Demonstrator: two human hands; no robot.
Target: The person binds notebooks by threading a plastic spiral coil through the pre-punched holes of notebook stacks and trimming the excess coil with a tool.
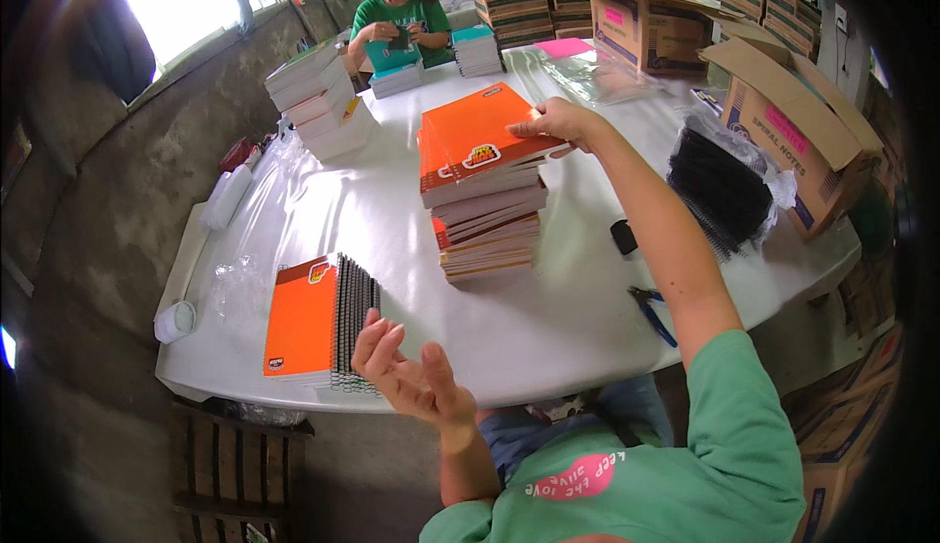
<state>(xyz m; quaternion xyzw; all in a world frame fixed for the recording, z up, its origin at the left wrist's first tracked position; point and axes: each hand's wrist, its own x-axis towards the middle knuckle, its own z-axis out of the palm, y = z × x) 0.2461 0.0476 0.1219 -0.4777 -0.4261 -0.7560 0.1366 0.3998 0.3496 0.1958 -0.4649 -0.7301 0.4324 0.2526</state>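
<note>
A tall stack of orange-covered notebooks (482, 186) stands in the middle of the white table (568, 318). My right hand (554, 119) grips the far right edge of the top orange notebook (480, 132), which sits slightly askew on the stack. My left hand (403, 372) hovers open, palm up, at the table's near edge, holding nothing. Just left of it lies a short stack of spiral-bound orange notebooks (315, 323) with black wire spines facing my hand.
A bag of black spiral wires (720, 188) lies at the right, blue-handled pliers (651, 310) and a small black object (624, 237) near it. Open cardboard boxes (793, 127) crowd the right side. White book stacks (318, 97) stand far left. A person in green (399, 29) sits opposite.
</note>
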